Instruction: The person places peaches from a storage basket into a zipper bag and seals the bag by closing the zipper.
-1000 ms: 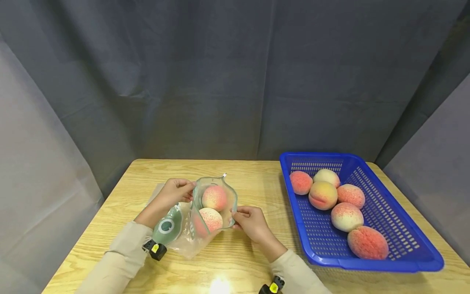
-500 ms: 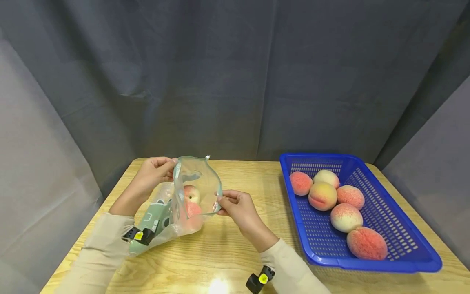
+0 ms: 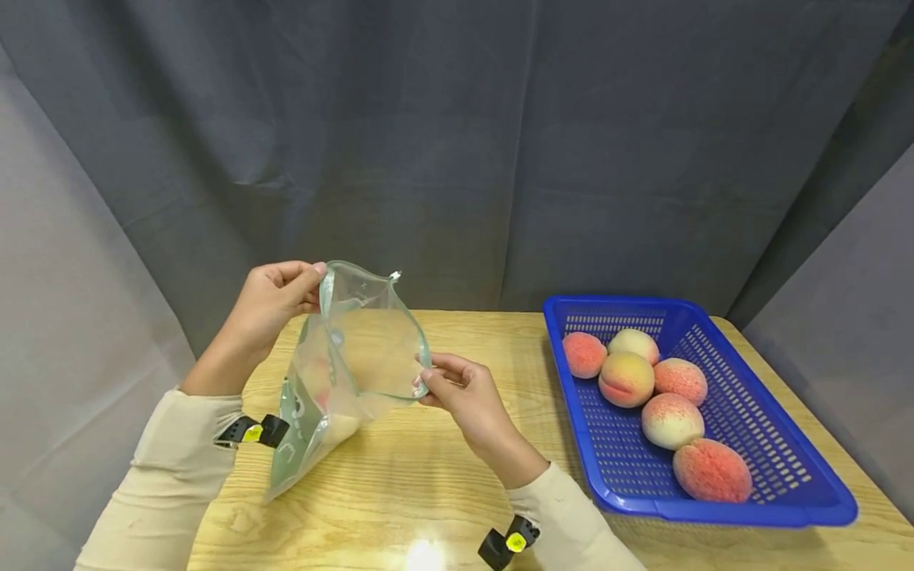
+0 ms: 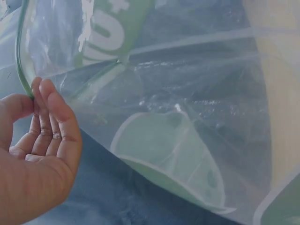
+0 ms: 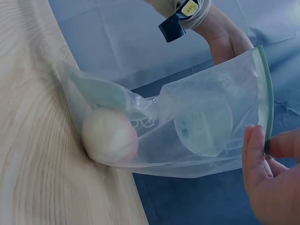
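Both hands — left [image 3: 274,305], right [image 3: 457,388] — pinch one bag's [image 3: 350,357] rim; five peaches [image 3: 627,379] in basket [image 3: 785,476].

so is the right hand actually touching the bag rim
Touching. The right wrist view shows the right hand pinching the green rim of the bag between thumb and fingers; the head view agrees.

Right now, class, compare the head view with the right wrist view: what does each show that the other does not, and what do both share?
Only the head view shows the blue basket holding five peaches and the grey curtain behind. Only the right wrist view shows a peach clearly, lying low in the bag against the table. Both show the clear zip bag, the left hand and right hand pinching its rim, and the wooden table.
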The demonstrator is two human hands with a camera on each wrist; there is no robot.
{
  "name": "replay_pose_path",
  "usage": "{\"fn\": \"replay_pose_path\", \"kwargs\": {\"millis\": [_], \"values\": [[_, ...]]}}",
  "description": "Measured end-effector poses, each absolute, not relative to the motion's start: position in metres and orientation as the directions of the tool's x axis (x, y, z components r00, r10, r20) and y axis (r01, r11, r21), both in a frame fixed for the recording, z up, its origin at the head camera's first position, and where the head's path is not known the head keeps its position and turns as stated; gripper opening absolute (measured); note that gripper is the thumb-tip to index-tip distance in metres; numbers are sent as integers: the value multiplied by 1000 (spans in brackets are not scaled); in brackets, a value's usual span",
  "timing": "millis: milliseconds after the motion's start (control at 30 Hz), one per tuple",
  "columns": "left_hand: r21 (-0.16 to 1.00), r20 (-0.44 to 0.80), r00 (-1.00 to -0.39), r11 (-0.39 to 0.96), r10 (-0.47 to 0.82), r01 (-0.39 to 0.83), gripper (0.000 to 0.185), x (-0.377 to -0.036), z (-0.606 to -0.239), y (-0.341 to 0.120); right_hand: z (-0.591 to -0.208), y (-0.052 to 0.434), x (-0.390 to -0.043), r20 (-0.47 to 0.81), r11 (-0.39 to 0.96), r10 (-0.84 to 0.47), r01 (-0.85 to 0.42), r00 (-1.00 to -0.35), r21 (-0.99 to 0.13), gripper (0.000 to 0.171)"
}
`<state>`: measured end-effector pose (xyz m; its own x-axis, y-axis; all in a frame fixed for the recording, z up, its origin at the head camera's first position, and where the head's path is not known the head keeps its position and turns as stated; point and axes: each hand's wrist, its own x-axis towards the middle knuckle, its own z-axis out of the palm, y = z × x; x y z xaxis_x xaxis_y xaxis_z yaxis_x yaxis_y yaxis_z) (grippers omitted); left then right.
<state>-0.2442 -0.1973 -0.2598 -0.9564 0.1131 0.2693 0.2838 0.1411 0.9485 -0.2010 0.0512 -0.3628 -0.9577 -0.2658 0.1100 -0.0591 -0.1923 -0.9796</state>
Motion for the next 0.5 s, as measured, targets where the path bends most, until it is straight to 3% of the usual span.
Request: {"fn": "replay_pose_path", "kwargs": {"millis": [500], "values": [[957, 105, -949, 228, 298, 177, 28, -255, -311, -122, -405, 79, -189, -23, -159, -94, 37, -995, -987, 35]]}}
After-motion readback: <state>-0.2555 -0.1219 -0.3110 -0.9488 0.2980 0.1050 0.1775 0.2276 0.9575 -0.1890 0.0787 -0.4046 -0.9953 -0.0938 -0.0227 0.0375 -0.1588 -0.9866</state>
